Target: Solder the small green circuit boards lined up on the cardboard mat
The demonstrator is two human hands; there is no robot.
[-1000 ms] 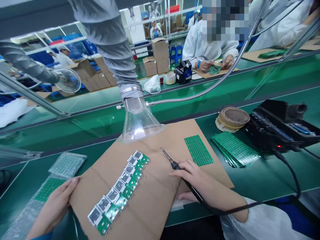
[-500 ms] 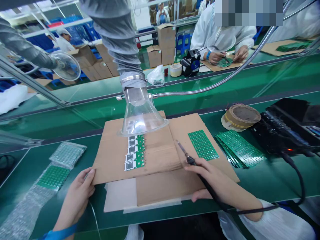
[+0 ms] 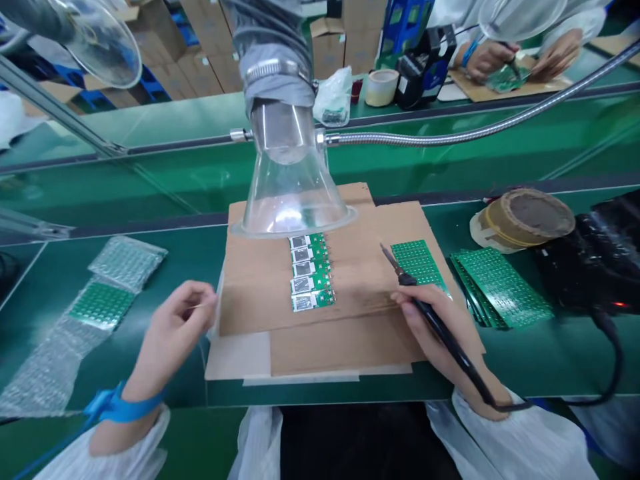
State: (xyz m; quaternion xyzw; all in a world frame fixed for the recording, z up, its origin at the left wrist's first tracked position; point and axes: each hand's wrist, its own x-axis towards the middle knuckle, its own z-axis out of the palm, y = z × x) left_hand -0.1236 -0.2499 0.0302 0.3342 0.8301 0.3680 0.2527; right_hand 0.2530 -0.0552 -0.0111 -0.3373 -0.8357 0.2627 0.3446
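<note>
My left hand (image 3: 179, 320), a blue strap at its wrist, is closed in a pinch just left of the cardboard sheet (image 3: 255, 287). A thin piece of solder wire (image 3: 200, 306) shows at its fingertips. In my right hand (image 3: 435, 317) is a black-handled soldering iron (image 3: 425, 310), its tip pointing up and left above the cardboard. Between the hands, a column of several small green circuit boards with silvery components (image 3: 307, 268) lies on the cardboard. A green panel of boards (image 3: 419, 261) rests just beyond the iron, partly covered by my right hand.
A clear fume hood (image 3: 295, 200) hangs low over the board column. At right are stacked green panels (image 3: 505, 287), a round tape-wrapped block (image 3: 525, 217) and a black device (image 3: 590, 260). Bubble-wrapped boards (image 3: 103, 303) lie at left. Across the bench, a co-worker's hands (image 3: 555, 57) hold a board.
My left hand has let go of the cardboard's edge. The cardboard with the small boards sits turned straighter. The soldering iron stays in my right hand, and the view has tipped downward.
</note>
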